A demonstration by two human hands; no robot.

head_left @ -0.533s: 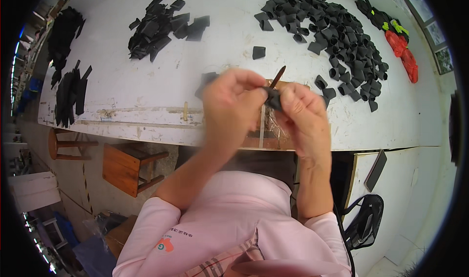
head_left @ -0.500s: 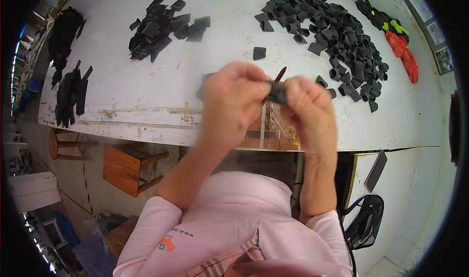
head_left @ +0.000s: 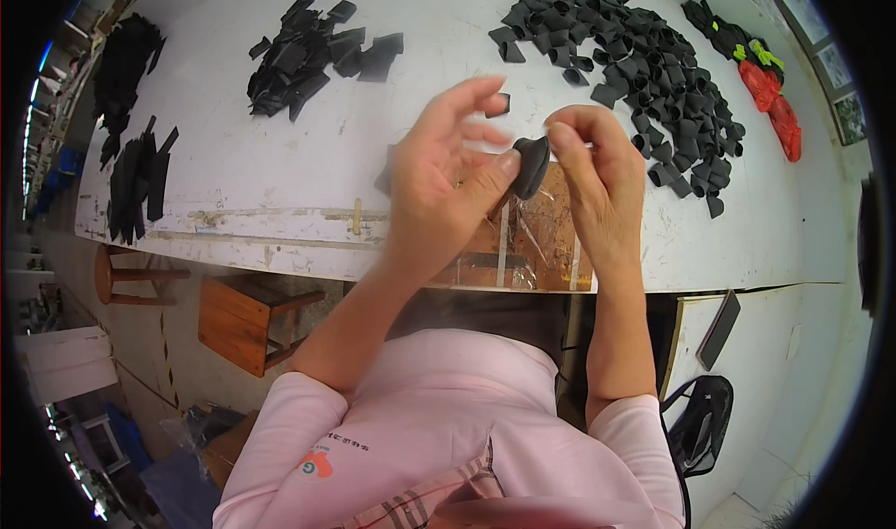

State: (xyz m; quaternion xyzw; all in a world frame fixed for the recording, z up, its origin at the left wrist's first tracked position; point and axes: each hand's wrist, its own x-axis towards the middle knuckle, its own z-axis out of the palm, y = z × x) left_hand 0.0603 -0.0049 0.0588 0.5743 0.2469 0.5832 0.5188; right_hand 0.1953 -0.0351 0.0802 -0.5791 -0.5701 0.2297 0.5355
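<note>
Black piece (head_left: 532,165) between both hands' fingertips

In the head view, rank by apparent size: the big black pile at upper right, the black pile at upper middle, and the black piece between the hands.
1. Upper-right black pile.
2. Upper-middle black pile.
3. Held black piece, smallest, though nearest the camera.

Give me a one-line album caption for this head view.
Both hands, left hand and right hand, pinch a small black piece above a white table with black-piece piles.
</note>
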